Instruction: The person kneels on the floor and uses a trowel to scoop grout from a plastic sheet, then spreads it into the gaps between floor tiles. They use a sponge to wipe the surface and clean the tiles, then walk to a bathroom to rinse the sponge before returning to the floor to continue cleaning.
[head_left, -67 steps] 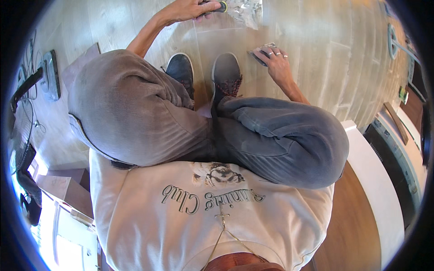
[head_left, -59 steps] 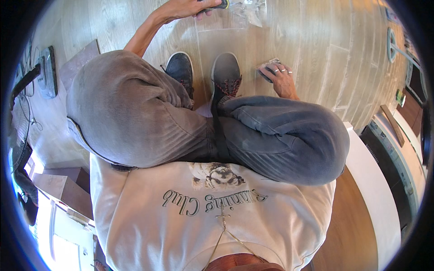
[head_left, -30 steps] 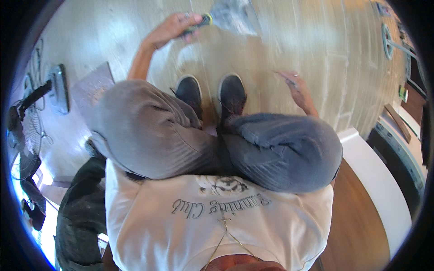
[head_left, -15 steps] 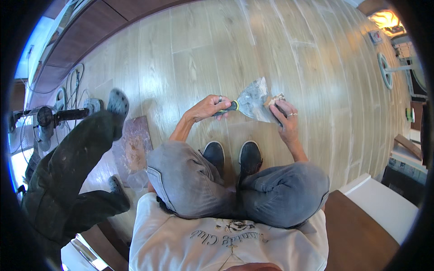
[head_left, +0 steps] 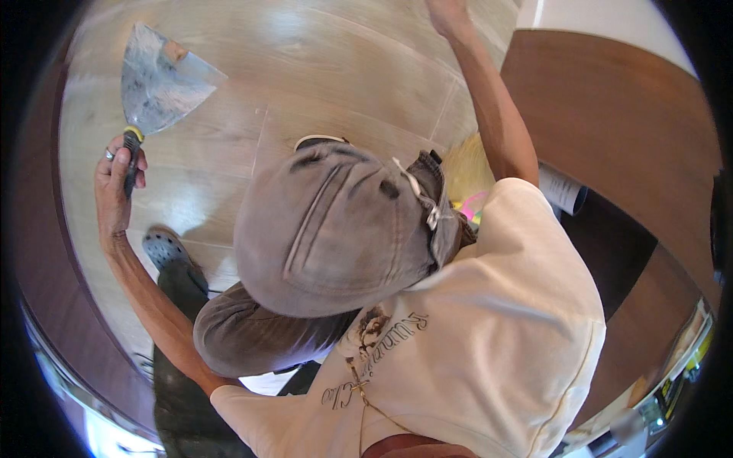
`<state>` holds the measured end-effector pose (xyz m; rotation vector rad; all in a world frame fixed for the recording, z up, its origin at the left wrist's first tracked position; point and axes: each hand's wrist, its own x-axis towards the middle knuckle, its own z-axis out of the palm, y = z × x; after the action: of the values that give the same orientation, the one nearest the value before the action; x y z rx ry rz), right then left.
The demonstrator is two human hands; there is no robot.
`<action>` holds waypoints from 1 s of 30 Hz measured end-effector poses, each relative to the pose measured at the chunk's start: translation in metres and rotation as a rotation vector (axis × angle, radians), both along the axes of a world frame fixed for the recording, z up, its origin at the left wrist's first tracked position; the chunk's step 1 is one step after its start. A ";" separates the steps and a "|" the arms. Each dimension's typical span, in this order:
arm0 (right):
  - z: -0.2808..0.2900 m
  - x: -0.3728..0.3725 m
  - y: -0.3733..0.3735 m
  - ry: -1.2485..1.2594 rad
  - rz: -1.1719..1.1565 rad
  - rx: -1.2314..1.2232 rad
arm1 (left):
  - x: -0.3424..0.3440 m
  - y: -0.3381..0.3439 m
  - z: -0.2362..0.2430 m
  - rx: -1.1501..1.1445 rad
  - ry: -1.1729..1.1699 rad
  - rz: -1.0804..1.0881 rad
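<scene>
My left hand (head_left: 118, 172) is closed around the dark handle of a wide putty knife (head_left: 160, 85), out to the left above the wood-look floor. Its metal blade points away from me and is smeared with pale residue, with a small tan patch near one edge. My right arm reaches far forward past the brown cabinet. Only part of my right hand (head_left: 447, 14) shows at the top edge; its fingers lie outside the picture, so whatever it holds or touches is hidden.
A brown wooden cabinet (head_left: 603, 114) stands close on the right, with a rolled paper (head_left: 563, 189) by a dark gap. Straw-coloured bristles (head_left: 469, 169) show behind my knee. Near my left forearm is another person's grey clog (head_left: 164, 248) below a dark trouser leg.
My body and the view have turned. The left hand has carried the putty knife out to the left. My right hand has left the blade, and the small block it held is out of sight.
</scene>
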<state>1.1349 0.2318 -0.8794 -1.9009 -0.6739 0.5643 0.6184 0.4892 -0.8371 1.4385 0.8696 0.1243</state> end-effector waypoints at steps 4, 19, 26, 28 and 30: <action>0.023 -0.025 -0.061 0.093 -0.189 0.266 | 0.079 0.041 0.018 0.067 -0.030 -0.185; -0.091 -0.227 -0.357 0.978 -1.103 0.418 | 0.279 -0.010 -0.053 -0.270 -0.071 -0.679; -0.161 -0.242 -0.438 0.791 -1.322 0.529 | 0.353 -0.077 -0.049 -0.344 -0.081 -0.818; -0.171 -0.252 -0.462 0.684 -1.370 0.471 | 0.362 -0.083 -0.046 -0.356 -0.073 -0.858; -0.177 -0.264 -0.505 0.543 -1.420 0.378 | 0.369 -0.090 -0.047 -0.361 -0.072 -0.882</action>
<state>0.8713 -0.2727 -1.0567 -1.3181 0.8620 -0.0216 0.9870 0.3995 -0.8842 1.3431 0.1271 -0.6108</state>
